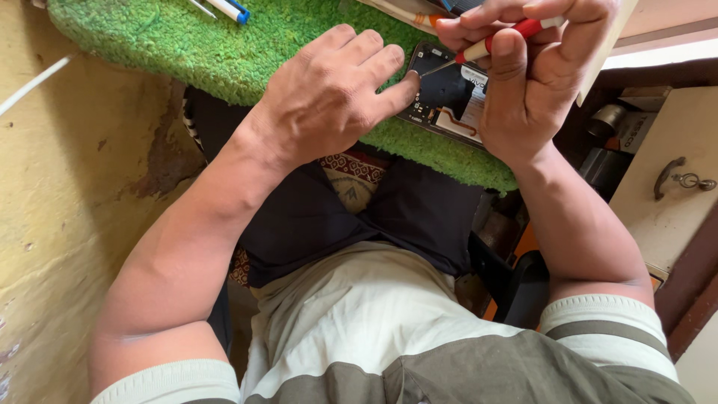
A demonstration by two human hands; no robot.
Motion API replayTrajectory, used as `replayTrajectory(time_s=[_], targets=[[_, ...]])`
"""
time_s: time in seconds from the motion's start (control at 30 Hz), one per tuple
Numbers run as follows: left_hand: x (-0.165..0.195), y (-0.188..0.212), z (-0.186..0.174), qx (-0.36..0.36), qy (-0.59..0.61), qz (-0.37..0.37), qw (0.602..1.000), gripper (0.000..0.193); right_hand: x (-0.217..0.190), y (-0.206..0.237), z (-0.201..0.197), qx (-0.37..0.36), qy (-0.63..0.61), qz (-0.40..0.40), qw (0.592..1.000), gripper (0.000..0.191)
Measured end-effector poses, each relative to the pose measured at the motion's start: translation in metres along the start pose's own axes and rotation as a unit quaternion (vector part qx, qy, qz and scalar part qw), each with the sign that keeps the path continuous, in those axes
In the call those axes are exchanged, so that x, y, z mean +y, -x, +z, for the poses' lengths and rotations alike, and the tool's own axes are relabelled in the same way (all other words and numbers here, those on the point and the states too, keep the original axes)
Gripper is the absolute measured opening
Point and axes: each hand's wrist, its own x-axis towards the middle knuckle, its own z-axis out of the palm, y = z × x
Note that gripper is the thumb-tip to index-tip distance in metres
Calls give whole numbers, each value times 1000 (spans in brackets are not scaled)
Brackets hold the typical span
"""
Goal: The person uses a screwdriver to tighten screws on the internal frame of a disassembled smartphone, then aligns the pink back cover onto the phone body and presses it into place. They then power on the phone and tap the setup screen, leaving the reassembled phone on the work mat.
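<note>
An opened phone [449, 101] with its dark insides and an orange flex cable showing lies on a green fuzzy mat [224, 52]. My left hand [329, 93] rests flat on the mat, its forefinger pressing the phone's left edge. My right hand [531, 67] grips a small screwdriver [486, 49] with a red and white handle; its metal tip touches the phone's upper left corner, right by my left forefinger.
Blue and white pens [224, 9] lie at the mat's far edge. A yellow stained wall [67, 187] runs along the left. A cream drawer with a metal handle [669, 176] and dark clutter [613, 142] sit at the right. My lap lies below the mat.
</note>
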Motion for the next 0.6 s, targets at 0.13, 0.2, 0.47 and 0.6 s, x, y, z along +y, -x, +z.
replayTrajectory(time_s=[0.13,0.2,0.47,0.6], targets=[[-1,2,0,-4,18,-4,1000,20,-3,-2,4,8,10,5,1000,16],[-2,2,1,-2,20,-3,1000,20,-5,-3,4,8,1,17,1000,16],[-1,2,2,9,9,-1,1000,19,-2,-4,1,-11,5,0,1000,18],[0,1,1,5,9,-3,1000,19,0,-1,2,2,0,15,1000,17]])
